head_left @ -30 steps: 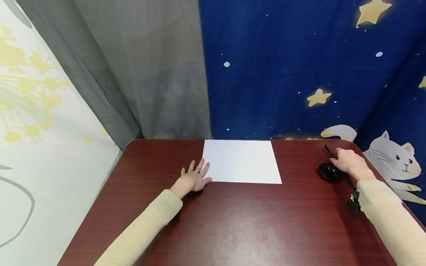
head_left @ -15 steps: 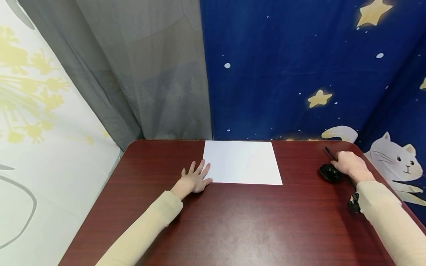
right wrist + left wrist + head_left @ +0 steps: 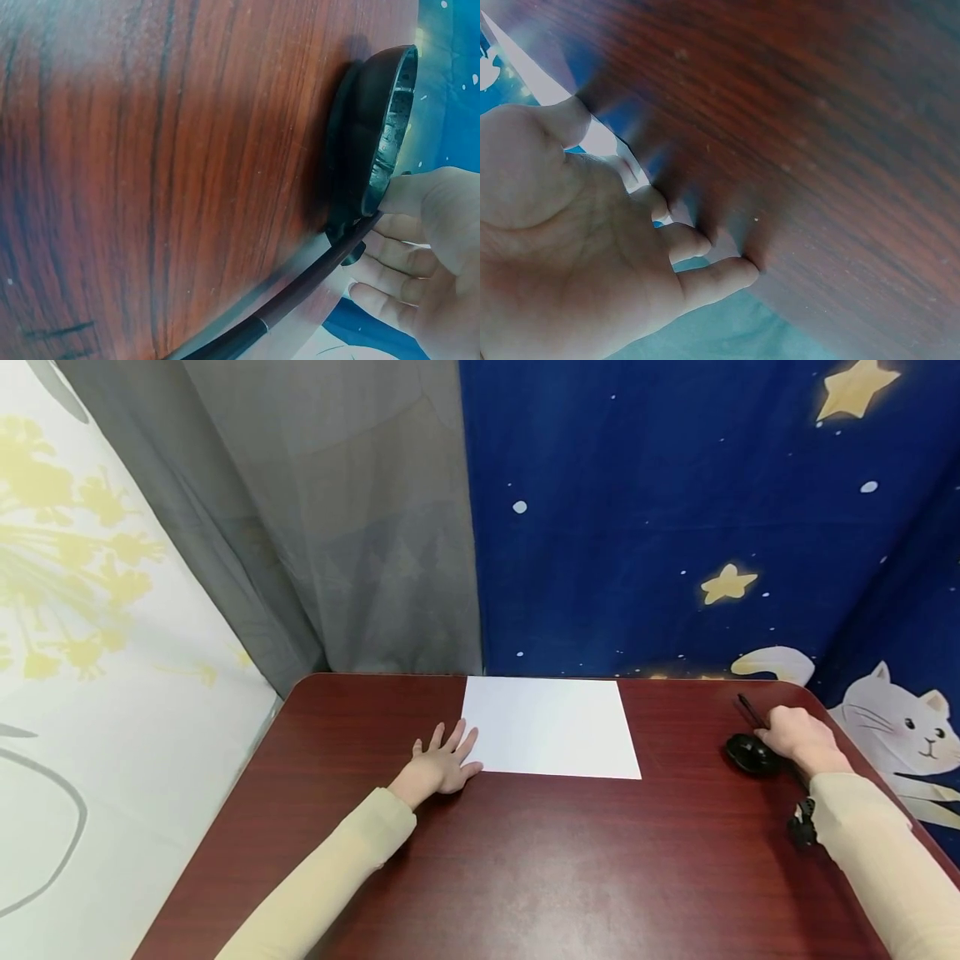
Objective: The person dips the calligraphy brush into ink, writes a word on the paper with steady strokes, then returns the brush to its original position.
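In the head view my left hand [image 3: 438,767] lies with spread, straight fingers at the left edge of a white sheet of paper [image 3: 551,727]. Its fingertips meet the wood in the left wrist view, the paper [image 3: 536,71] showing behind the thumb. Over at the far right, my right hand [image 3: 802,739] curls its fingers and thumb about a slim writing brush [image 3: 300,283] with a brown shaft and black section. Just left of that hand sits a round black dish [image 3: 752,755], with a shiny inner wall in the right wrist view. The brush's near end is hidden below the wrist.
The reddish-brown table [image 3: 570,868] has rounded far corners. Grey curtain [image 3: 375,527] and blue starry curtain [image 3: 600,527] hang behind it. A small black device [image 3: 802,824] sits at the right cuff. The table's right edge runs close beside the right arm.
The whole head view has shifted slightly to the right. Both hands keep their places at the paper and the brush.
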Available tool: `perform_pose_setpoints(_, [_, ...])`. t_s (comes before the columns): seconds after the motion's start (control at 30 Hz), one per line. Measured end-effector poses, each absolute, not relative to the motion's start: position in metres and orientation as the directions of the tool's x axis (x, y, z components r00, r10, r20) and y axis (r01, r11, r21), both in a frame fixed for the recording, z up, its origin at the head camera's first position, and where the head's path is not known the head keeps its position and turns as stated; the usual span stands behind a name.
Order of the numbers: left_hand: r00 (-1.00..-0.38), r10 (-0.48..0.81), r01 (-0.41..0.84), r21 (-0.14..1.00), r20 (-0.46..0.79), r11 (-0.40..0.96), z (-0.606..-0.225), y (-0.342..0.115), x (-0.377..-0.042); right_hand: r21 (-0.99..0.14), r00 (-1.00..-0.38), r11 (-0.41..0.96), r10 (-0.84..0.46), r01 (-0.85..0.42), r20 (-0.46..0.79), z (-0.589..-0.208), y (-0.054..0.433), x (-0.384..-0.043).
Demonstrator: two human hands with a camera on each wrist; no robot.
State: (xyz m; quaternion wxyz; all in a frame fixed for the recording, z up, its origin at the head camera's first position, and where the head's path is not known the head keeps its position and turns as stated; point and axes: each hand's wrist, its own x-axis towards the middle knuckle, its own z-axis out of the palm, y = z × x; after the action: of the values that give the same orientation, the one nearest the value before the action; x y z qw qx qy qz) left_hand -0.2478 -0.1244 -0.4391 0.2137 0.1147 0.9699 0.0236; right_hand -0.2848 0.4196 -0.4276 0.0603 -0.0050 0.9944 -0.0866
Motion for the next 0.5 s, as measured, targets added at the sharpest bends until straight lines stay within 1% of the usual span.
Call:
perform_pose_setpoints(0.17, [-0.881,0.228,0.213,0.083,-0.415,0.974,-0.4388,-0.1246,-0.2482,-0.168,-0.993,0.986,-0.014,0.006,-0.119,-0.4252,0.4190,-0.2833])
perform_pose_setpoints(0.5, [-0.878,0.230,0.210,0.095,-0.419,0.973,-0.4375,-0.1244,-0.2482,-0.164,-0.993,0.986,-0.015,0.003,-0.114,-0.4233,0.4189,-0.2830])
